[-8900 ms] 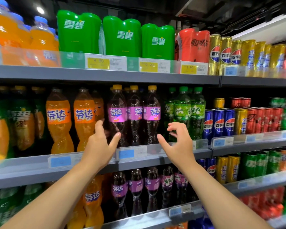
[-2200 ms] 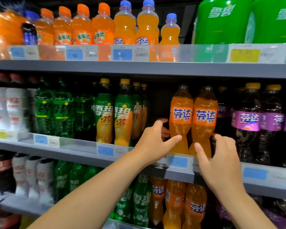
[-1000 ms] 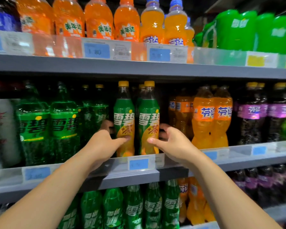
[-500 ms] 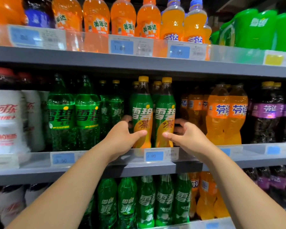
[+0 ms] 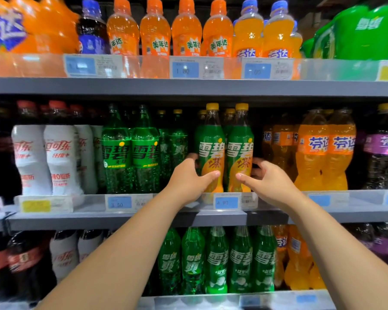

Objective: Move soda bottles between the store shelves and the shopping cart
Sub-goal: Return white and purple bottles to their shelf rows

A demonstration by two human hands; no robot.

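Now my left hand (image 5: 188,177) wraps the left bottle (image 5: 211,151) and my right hand (image 5: 271,180) the right bottle (image 5: 241,151), both upright at the shelf (image 5: 143,217) front; likely full, heavy and slick, so I grip low.

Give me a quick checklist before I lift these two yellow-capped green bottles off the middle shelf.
1. Grip of left hand on the left yellow-capped bottle, thumb in front, fingers behind: ok.
2. Grip of right hand on the right yellow-capped bottle, same way: ok.
3. Both bottles upright, caps on: ok.
4. Gap between the caps and the upper shelf: ok, but narrow.
5. Bases free of the clear front rail: not ok, they stand behind it.
6. Shopping cart within reach: cannot tell, not in view.
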